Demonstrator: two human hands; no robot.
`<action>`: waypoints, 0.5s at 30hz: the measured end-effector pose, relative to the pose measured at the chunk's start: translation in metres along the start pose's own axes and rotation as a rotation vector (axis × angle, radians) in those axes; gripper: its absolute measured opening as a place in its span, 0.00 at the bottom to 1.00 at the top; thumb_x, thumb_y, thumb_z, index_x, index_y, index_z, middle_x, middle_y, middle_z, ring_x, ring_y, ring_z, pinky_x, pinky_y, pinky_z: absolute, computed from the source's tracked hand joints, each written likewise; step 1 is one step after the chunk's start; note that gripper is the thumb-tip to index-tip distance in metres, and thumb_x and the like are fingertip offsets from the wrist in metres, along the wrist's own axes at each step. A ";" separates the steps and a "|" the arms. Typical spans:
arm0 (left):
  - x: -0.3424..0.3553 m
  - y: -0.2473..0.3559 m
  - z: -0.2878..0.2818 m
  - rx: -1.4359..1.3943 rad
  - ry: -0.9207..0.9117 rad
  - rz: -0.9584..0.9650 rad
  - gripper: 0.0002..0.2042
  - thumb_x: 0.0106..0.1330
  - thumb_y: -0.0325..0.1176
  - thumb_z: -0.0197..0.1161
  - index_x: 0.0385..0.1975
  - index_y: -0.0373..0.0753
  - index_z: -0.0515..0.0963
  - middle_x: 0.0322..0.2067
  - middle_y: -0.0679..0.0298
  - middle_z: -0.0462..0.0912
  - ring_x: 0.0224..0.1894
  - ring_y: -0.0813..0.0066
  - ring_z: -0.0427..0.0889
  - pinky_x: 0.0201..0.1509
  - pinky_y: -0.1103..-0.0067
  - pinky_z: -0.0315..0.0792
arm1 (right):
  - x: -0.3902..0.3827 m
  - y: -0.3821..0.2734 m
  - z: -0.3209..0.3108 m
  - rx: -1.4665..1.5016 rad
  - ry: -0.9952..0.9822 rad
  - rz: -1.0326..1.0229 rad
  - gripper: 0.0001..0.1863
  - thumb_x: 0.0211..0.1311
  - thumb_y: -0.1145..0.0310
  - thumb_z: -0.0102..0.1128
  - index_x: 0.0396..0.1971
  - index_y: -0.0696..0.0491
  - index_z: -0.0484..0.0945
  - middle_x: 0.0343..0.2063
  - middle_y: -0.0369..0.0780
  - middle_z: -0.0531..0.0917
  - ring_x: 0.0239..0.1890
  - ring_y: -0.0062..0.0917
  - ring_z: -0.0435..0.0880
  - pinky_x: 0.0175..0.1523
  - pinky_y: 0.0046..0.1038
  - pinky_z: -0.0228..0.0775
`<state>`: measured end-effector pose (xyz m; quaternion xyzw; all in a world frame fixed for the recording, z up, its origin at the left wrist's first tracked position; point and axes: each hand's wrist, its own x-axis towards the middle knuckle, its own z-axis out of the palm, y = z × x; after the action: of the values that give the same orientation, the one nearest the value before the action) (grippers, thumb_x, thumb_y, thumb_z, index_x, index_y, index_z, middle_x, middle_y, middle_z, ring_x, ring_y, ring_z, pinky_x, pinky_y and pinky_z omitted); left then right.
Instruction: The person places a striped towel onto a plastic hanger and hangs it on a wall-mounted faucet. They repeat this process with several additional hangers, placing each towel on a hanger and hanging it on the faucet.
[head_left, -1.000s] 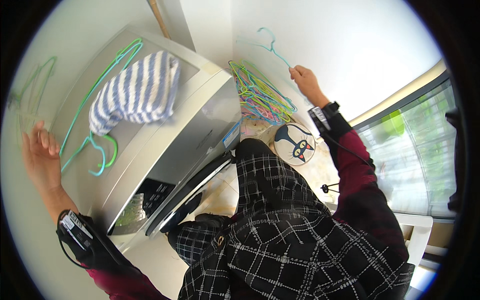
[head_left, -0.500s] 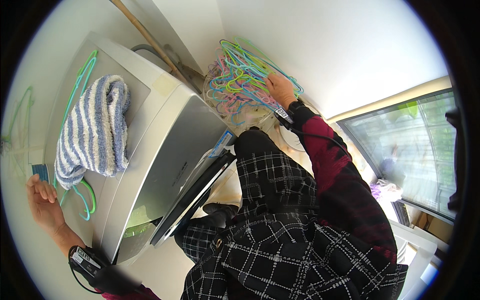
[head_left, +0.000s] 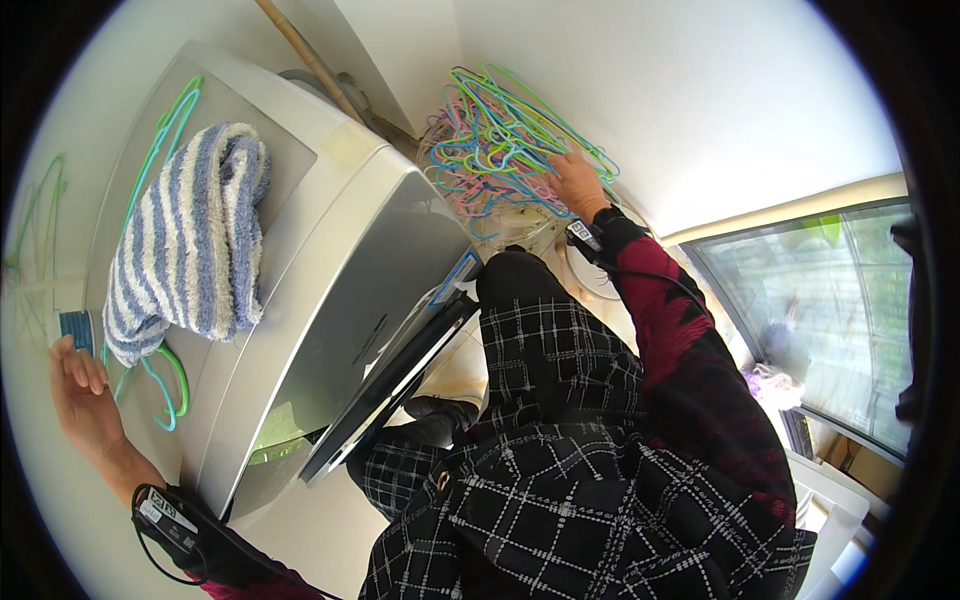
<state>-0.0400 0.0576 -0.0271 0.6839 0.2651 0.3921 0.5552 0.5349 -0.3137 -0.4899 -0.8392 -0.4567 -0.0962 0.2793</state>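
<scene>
At the far side, my right hand (head_left: 578,186) reaches to the near right edge of a tangled heap of clothes hangers (head_left: 492,140) in green, blue and pink. Its fingers are bent over a hanger at that edge; the fingertips are partly hidden. My left hand (head_left: 84,395) is raised beside the left wall, loosely curled with fingers apart and nothing in it. Close to it are a small blue banded object (head_left: 76,330) and a folded blue-and-white striped towel (head_left: 187,235). Green and turquoise hangers (head_left: 172,395) stick out from under the towel.
The towel lies on a silver-grey appliance (head_left: 290,215) like a washing machine; a dark-edged panel (head_left: 390,390) stands out from its front. A bamboo pole (head_left: 312,58) leans behind it. A glass window (head_left: 820,310) is at right. The hangers lie in a clear round basket (head_left: 540,235).
The view has shifted slightly. My right hand has drawn a little nearer to me along the heap's edge. My left hand stays beside the wall, with its fingers still curled.
</scene>
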 end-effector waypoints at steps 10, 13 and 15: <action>-0.006 0.013 0.044 0.071 0.199 0.093 0.16 0.77 0.41 0.58 0.44 0.31 0.80 0.21 0.71 0.66 0.23 0.80 0.66 0.30 0.81 0.62 | 0.062 -0.051 -0.089 0.264 0.107 -0.027 0.08 0.65 0.72 0.64 0.43 0.54 0.81 0.37 0.43 0.83 0.37 0.36 0.84 0.42 0.34 0.77; -0.006 0.020 0.056 0.046 0.328 0.131 0.15 0.77 0.40 0.57 0.43 0.30 0.80 0.20 0.70 0.67 0.22 0.80 0.67 0.28 0.80 0.63 | 0.105 -0.114 -0.162 0.408 0.214 -0.112 0.06 0.70 0.74 0.60 0.44 0.54 0.81 0.35 0.39 0.83 0.33 0.23 0.83 0.38 0.24 0.75; -0.006 0.021 0.057 0.014 0.417 0.171 0.15 0.78 0.39 0.57 0.41 0.30 0.80 0.19 0.70 0.68 0.21 0.80 0.68 0.27 0.80 0.63 | 0.131 -0.173 -0.212 0.534 0.286 -0.291 0.05 0.72 0.77 0.58 0.43 0.58 0.81 0.34 0.36 0.83 0.34 0.17 0.83 0.40 0.20 0.74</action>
<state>0.0027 0.0159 -0.0123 0.6116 0.3180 0.5688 0.4486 0.4872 -0.2644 -0.1949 -0.6402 -0.5371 -0.1290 0.5339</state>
